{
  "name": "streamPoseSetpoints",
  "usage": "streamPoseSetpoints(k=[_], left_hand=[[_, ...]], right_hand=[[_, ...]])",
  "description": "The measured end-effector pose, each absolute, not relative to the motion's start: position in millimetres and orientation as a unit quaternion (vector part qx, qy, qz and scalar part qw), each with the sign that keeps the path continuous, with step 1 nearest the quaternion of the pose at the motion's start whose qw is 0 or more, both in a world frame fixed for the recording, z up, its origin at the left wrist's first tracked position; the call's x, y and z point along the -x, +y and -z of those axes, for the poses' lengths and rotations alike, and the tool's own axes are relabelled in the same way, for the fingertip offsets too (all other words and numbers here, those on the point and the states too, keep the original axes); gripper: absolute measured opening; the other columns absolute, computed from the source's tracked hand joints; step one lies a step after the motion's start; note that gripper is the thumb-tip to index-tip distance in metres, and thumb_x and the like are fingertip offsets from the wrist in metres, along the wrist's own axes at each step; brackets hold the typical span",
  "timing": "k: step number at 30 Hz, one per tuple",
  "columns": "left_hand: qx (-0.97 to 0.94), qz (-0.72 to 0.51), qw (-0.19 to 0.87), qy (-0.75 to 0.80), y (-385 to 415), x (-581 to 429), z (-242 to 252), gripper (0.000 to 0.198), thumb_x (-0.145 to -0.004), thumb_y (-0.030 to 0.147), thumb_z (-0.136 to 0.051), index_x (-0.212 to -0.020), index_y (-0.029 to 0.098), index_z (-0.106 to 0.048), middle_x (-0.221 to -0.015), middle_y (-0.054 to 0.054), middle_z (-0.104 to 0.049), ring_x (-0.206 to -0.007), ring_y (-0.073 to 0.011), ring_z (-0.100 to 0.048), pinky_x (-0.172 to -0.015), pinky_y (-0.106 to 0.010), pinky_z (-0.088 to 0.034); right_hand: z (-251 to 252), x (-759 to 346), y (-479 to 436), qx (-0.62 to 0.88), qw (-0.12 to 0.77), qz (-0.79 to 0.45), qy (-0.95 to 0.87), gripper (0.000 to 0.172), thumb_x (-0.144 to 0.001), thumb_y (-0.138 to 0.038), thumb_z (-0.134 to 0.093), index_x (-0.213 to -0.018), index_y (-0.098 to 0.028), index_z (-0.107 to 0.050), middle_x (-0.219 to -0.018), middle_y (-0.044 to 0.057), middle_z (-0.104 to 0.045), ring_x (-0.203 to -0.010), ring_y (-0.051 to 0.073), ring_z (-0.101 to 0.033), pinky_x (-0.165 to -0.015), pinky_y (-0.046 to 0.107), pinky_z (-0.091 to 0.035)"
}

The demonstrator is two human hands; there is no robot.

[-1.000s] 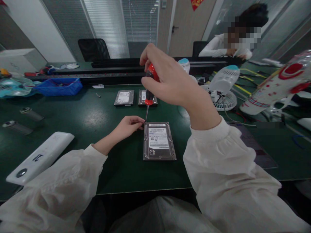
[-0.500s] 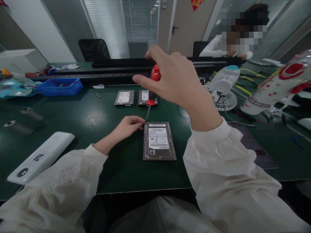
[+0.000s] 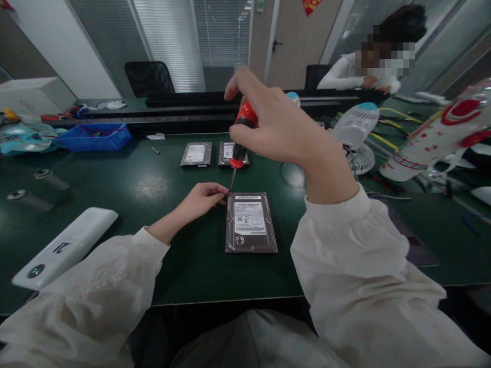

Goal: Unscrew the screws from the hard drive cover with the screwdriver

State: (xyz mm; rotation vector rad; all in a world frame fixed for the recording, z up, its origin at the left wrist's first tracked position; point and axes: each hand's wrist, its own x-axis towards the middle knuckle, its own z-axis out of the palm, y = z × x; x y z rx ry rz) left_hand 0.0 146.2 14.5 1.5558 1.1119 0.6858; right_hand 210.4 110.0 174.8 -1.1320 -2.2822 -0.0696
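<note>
Head view, watched from my end. Hard drive point(image 3: 251, 221) flat on the green surface point(image 3: 192, 276), label up, between the two forearms. Right grip point(image 3: 274, 122) closed about the screwdriver point(image 3: 240, 151) handle, fingers curled over the upper end, thumb on the near side. Shaft runs down to the drive's far left corner, handle end leaning to the right. Left grip point(image 3: 203, 199) low beside that corner, thumb and fingers drawn together at the tip; too small for me to tell whether they pinch anything or only guide the shaft.

Technique, my judgement: I'd bring the handle over the corner so the shaft stands straight; turning off-axis invites a slip. Press first, then turn in short strokes from the fingers. I'd let the left fingers steady the tip and brace the drive's edge, clear of any skid. Two other drives point(image 3: 196, 155) lie beyond, out of the way.
</note>
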Motion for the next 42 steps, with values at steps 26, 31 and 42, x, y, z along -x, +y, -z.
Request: streamPoseSetpoints(k=[26,31,42], left_hand=[[-0.651,-0.287,0.526,0.466,147.2,0.3,-12.7,0.015,-0.093,0.011,-0.066,-0.095,0.018,-0.079,-0.095,-0.003,-0.082,-0.083,-0.0170,-0.078,-0.083,-0.032,-0.062],[-0.652,-0.289,0.524,0.465,145.5,-1.3,-15.1,0.015,-0.093,0.010,-0.066,-0.094,0.018,-0.079,-0.095,-0.003,-0.083,-0.083,-0.0167,-0.078,-0.084,-0.032,-0.063],[-0.655,-0.278,0.517,0.475,145.3,-0.5,-16.2,0.015,-0.094,0.013,-0.065,-0.098,0.018,-0.079,-0.097,-0.004,-0.083,-0.085,-0.0184,-0.079,-0.077,-0.031,-0.060]], right_hand=[[-172.4,-207.1,113.5,0.431,0.291,0.030,-0.853,0.011,-0.094,-0.034,-0.055,-0.100,-0.028,-0.048,-0.108,0.010,-0.069,-0.093,0.028,-0.062,-0.075,0.041,-0.040],[-169.7,-201.2,115.3,0.490,0.260,0.107,-0.825,0.037,-0.105,-0.060,-0.047,-0.112,-0.025,-0.054,-0.106,0.013,-0.073,-0.095,0.033,-0.066,-0.068,0.039,-0.031],[-171.7,-205.5,117.6,0.498,0.278,0.099,-0.815,0.034,-0.101,-0.058,-0.055,-0.108,-0.025,-0.063,-0.104,0.011,-0.074,-0.095,0.032,-0.065,-0.075,0.041,-0.038]])
